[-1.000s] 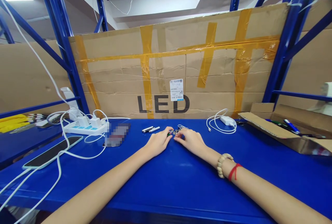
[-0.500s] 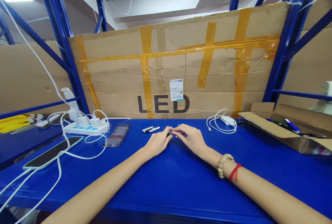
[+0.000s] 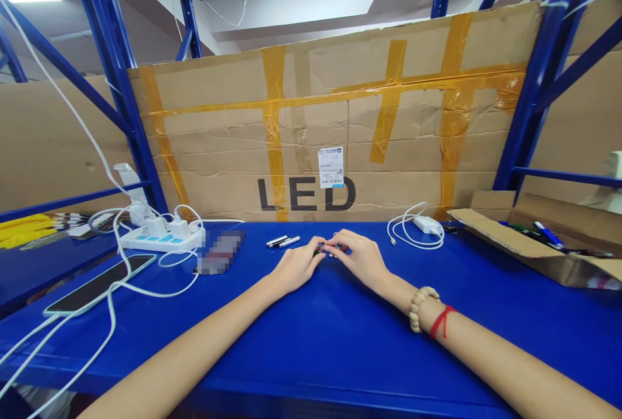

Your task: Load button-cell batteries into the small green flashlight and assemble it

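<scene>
Both hands meet over the middle of the blue tabletop (image 3: 311, 341), fingertips close together. My left hand (image 3: 299, 267) is closed in a pinch around a small dark piece (image 3: 319, 249) with a bit of green on it, too small to name. From the other side my right hand (image 3: 357, 256), also pinched, has its fingertips at that piece; what they hold is mostly hidden. Tiny light-coloured bits show on the table beneath the right fingers. Just left of the hands lie several silver and black pen-like tubes (image 3: 283, 241).
To the left are a white power strip (image 3: 165, 237) with cables, a phone (image 3: 100, 284) and a blurred-out flat item (image 3: 221, 252). A coiled white charger (image 3: 422, 226) lies at the right, before an open cardboard box (image 3: 515, 237) of pens. Taped cardboard (image 3: 223, 147) stands behind.
The right fingers have shifted slightly at the small piece, their wrist barely turning. The left hand has stayed in its pinch. Nothing else on the table has visibly moved.
</scene>
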`<state>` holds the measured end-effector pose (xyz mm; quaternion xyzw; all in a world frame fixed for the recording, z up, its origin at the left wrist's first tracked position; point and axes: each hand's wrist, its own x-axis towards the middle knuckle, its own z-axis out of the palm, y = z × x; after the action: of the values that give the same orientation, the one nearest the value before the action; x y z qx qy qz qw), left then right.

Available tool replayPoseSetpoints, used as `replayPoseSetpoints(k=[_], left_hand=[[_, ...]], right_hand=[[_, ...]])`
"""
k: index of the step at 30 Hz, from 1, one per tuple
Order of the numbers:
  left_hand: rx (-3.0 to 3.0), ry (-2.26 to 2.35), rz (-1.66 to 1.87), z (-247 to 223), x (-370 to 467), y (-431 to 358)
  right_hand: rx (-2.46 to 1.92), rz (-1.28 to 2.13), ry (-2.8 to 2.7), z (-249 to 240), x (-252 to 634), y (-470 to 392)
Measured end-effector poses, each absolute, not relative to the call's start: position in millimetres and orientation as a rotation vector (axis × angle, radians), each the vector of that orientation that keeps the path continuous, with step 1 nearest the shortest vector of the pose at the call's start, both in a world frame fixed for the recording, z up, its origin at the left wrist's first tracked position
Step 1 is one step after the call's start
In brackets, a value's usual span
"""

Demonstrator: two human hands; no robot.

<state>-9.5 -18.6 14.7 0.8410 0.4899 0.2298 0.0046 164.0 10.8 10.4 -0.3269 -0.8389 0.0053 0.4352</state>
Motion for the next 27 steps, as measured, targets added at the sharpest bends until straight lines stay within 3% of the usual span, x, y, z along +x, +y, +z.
replayPoseSetpoints(k=[27], left_hand=[[2.663, 1.474, 0.738, 17.1, -10.3, -19.8]], right_hand=[[-0.844, 0.138, -2.125, 9.5, 164.3, 15.3]])
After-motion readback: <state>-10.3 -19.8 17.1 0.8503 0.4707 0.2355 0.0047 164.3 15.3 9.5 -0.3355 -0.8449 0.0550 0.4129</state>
